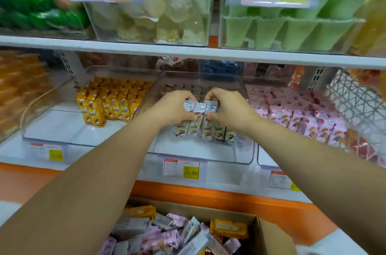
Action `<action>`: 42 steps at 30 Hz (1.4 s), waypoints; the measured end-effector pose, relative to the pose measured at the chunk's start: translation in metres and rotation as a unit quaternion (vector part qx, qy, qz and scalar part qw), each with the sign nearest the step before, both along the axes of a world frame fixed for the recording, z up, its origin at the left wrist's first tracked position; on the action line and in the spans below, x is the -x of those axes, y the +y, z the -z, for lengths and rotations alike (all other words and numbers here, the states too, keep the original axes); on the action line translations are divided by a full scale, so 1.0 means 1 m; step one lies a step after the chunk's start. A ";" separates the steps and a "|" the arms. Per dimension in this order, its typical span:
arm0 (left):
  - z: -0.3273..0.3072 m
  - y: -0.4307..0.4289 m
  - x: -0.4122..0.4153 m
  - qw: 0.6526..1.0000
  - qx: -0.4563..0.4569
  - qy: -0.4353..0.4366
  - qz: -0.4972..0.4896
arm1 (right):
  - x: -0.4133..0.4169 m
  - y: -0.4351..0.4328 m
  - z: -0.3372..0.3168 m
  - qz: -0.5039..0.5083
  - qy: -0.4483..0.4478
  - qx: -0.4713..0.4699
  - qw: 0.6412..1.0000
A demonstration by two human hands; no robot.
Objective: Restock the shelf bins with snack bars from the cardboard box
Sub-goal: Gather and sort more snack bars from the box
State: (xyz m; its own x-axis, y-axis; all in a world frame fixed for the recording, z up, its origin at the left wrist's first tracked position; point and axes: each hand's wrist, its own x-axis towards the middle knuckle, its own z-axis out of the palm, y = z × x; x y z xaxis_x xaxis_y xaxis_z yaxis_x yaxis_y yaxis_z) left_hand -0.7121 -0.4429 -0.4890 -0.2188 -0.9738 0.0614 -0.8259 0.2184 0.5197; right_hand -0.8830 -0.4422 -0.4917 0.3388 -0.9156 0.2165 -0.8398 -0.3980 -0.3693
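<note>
Take the clear middle bin point(200, 159) as your landmark. Both of your hands reach over its front wall and into it. Your left hand point(173, 108) pinches one silver-wrapped bar point(193, 106), fingers curled over its top and thumb underneath. Your right hand point(228, 108) grips a second silver bar point(212, 106) in the same way. The two bars touch each other between your hands, just above the row of matching bars point(205, 132) that stands on end across the middle of the bin.

A price tag point(181, 169) with a yellow patch hangs on the front of the middle bin. The left bin point(62, 144) beside it holds yellow bars point(112, 104) packed in rows toward its right rear. On the other side of the middle bin lie pink packs point(302, 121) in a third bin.

Below and in front of the middle bin, the cardboard box point(269, 231) stands open with a loose jumble of bars point(188, 233) in silver, pink and yellow. Above the middle bin, past the white shelf board point(188, 51), sit pale clear-wrapped pieces point(167, 8), with light green pieces point(292, 29) to their right and dark green packs point(31, 10) far left.
</note>
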 end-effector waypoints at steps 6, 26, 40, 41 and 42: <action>0.022 -0.043 0.004 0.998 -0.030 -0.058 0.008 | -0.007 -0.036 0.004 0.019 0.126 -0.049 0.991; 0.049 -0.041 0.007 0.998 0.049 -0.023 -0.032 | -0.005 -0.027 0.004 0.008 0.127 -0.012 0.992; 0.052 -0.044 0.012 0.992 0.108 -0.064 -0.025 | -0.010 -0.021 0.021 -0.038 0.254 -0.062 0.964; 0.053 -0.045 0.013 0.990 0.121 -0.070 -0.023 | -0.010 -0.021 0.022 -0.037 0.255 -0.063 0.964; 0.054 -0.046 0.014 0.988 0.133 -0.078 -0.019 | -0.010 -0.022 0.022 -0.035 0.255 -0.063 0.964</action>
State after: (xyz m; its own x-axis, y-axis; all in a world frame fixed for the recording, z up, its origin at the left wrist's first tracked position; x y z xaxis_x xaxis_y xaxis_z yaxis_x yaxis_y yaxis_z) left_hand -0.7257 -0.4893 -0.5426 -0.2090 -0.9357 0.2842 -0.9017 0.2968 0.3144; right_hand -0.8730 -0.4640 -0.5141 0.4337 -0.8948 -0.1062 -0.8977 -0.4392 0.0346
